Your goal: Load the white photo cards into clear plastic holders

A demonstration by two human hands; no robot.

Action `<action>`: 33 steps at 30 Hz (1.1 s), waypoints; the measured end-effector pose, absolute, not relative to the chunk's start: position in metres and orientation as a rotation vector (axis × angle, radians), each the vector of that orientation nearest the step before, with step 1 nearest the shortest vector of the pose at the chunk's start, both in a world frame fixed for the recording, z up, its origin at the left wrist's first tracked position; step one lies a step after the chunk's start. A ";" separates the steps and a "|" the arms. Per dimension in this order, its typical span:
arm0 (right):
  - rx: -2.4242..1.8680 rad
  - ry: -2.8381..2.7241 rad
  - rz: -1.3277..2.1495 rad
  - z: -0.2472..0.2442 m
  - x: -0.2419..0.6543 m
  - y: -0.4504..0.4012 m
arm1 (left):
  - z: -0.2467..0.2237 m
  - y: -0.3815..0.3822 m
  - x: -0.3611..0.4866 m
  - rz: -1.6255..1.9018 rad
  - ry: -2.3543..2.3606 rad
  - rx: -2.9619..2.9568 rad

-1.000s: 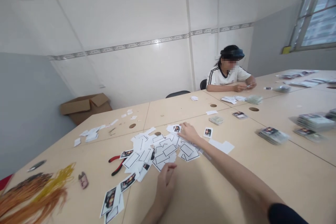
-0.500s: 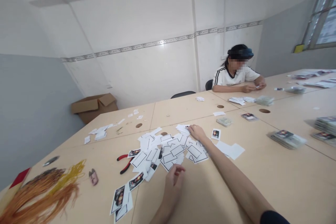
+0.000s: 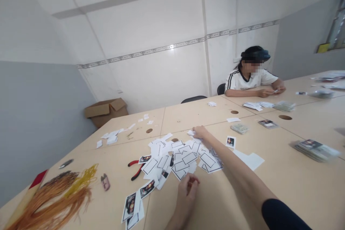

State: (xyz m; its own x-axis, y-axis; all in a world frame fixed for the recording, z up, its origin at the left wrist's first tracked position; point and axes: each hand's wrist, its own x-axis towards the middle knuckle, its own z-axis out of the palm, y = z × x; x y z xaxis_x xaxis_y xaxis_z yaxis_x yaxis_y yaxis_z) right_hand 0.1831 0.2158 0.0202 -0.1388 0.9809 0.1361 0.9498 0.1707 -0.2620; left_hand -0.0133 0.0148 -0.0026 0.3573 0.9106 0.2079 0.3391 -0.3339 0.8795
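A loose heap of white cards with black outlines (image 3: 181, 165) covers the middle of the table, with a few dark printed cards (image 3: 147, 188) at its left edge. My right hand (image 3: 199, 132) reaches over the heap to its far side, fingers bent down at a small white paper (image 3: 191, 133); what lies beneath the fingertips is hidden. Just in front of the near edge of the heap, my left hand (image 3: 189, 185) rests with curled fingers that stand a little apart, nothing visible in them.
Red-handled pliers (image 3: 138, 172), a pink clipper (image 3: 105, 182) and orange cords (image 3: 59, 205) lie left. Card stacks (image 3: 315, 150) stand right. A person (image 3: 252, 75) sits across the table (image 3: 291, 194). A cardboard box (image 3: 107, 112) is beyond the left far edge.
The view has turned slightly left, so things appear shifted right. My right hand has moved slightly left relative to the heap, onto the white paper at its far side.
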 end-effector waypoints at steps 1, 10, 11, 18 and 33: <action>-1.838 -2.197 0.195 0.022 0.186 0.219 | -0.003 0.015 -0.013 0.943 1.087 1.845; -1.690 -2.166 0.400 0.021 0.220 0.221 | -0.005 0.017 -0.012 0.950 1.047 1.799; -1.676 -2.161 0.419 0.020 0.222 0.221 | -0.005 0.017 -0.012 0.949 1.047 1.798; -1.619 -2.036 0.443 0.014 0.225 0.215 | -0.004 0.018 -0.012 0.930 1.042 1.801; -1.452 -1.419 0.668 0.013 0.251 0.188 | 0.001 0.015 -0.012 0.921 1.064 1.980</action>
State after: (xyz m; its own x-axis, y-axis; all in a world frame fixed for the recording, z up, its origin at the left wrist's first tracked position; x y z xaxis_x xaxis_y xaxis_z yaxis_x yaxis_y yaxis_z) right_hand 0.2513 0.1882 0.0125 0.1723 0.9568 0.2340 0.4296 0.1408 -0.8920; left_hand -0.0125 0.0152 0.0008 0.4109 0.8749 0.2566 0.3793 -0.4199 0.8245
